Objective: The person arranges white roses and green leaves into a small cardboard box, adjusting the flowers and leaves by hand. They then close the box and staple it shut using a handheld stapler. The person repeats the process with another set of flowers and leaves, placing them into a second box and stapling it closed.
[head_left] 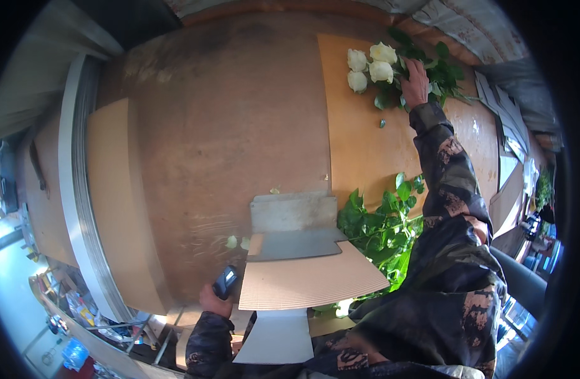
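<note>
The person's right hand (415, 86) stretches out to two o'clock across the brown worktop (233, 114), sleeve and all, and rests at the white roses (381, 71). Four blooms show, bunched at one o'clock on an orange-tan sheet (359, 148), heads pointing toward nine, with dark green leaves (448, 76) on the hand's three o'clock side. The fingers are slightly parted and bent over the bunch; whether that grip has closed round a stem, I can't tell from here.

Down at seven o'clock, the left hand (215, 303) has its grip wrapped about a dark handheld device (225, 282), the top end poking out. Near it, at six, stands ribbed cardboard (309, 278) with a grey plate (296, 244) on its far side. A heap of green foliage (384, 234) lies beside that at four o'clock. Over at nine, a long tan cardboard piece (116, 202) sits next to a stack of pale-edged sheets (81, 196).
</note>
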`<action>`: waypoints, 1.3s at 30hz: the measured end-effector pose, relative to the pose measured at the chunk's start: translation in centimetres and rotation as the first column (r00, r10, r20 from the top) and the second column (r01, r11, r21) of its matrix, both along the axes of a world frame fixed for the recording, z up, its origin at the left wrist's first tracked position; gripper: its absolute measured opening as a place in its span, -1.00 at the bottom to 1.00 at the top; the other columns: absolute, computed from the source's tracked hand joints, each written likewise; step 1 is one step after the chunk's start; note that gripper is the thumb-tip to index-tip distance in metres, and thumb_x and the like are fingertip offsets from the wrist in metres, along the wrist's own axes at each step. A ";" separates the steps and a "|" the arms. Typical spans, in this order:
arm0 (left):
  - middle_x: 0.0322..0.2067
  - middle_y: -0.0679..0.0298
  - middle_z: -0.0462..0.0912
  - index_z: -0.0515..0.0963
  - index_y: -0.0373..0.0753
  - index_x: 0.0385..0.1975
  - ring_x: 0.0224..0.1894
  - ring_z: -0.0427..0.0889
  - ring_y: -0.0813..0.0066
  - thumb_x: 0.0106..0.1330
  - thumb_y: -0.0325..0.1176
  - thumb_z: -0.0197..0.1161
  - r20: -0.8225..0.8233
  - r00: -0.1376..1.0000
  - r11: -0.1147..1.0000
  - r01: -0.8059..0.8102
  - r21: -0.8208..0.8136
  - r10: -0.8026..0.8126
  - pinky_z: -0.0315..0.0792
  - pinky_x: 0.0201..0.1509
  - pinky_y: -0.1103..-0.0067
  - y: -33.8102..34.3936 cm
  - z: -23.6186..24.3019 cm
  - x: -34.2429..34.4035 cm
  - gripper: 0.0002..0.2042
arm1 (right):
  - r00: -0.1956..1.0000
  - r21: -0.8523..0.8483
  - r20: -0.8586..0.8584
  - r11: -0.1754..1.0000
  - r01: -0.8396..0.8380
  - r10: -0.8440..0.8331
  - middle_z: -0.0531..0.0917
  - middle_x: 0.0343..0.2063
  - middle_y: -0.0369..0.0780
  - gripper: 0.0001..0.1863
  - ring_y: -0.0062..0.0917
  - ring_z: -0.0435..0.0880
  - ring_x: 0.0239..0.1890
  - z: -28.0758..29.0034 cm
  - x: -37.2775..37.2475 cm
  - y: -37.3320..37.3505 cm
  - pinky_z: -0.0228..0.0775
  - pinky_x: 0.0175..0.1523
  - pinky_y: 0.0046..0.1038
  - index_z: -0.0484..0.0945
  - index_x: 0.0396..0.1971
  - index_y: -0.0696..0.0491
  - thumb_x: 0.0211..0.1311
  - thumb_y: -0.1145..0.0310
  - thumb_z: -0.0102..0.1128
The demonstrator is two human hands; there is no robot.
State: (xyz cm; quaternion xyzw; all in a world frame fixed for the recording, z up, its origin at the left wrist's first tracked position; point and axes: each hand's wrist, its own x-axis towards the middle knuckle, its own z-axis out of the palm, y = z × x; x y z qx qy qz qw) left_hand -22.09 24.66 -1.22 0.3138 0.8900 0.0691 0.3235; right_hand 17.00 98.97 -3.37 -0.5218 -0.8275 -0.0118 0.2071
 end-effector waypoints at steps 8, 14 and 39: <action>-0.19 0.05 0.59 0.48 -0.19 0.00 -0.08 0.58 -0.10 -0.09 -0.29 0.55 -0.064 0.996 0.998 0.061 0.018 -0.060 0.46 -0.03 0.10 -0.8 -1.1 0.2 -0.41 | 0.887 -0.129 0.462 0.991 0.037 0.027 0.42 0.34 -0.19 -0.13 -0.07 0.48 0.30 0.3 -4.8 -1.1 0.40 0.21 0.10 0.30 0.46 -0.15 0.02 0.46 0.27; -0.13 0.06 0.56 0.46 -0.20 0.02 -0.05 0.54 -0.09 -0.12 -0.32 0.52 -0.052 0.997 0.997 0.062 0.037 -0.060 0.42 0.03 0.12 -0.9 -1.3 0.2 -0.39 | 0.824 0.056 0.564 0.993 -0.101 0.052 0.41 0.38 -0.14 -0.12 -0.09 0.44 0.35 -0.2 -5.4 1.4 0.37 0.29 0.08 0.31 0.43 -0.07 -0.05 0.47 0.27; -0.13 -0.01 0.55 0.46 -0.22 0.02 -0.03 0.53 -0.17 -0.15 -0.42 0.49 -0.079 0.997 0.997 0.013 0.071 -0.007 0.41 0.05 0.09 -2.2 -1.0 -0.9 -0.39 | 0.966 0.024 -0.108 0.972 -0.234 0.235 0.68 -0.17 -0.05 -0.65 -0.02 0.60 0.00 1.3 -5.2 1.2 0.45 0.08 -0.12 0.65 -0.09 0.07 0.07 0.59 0.19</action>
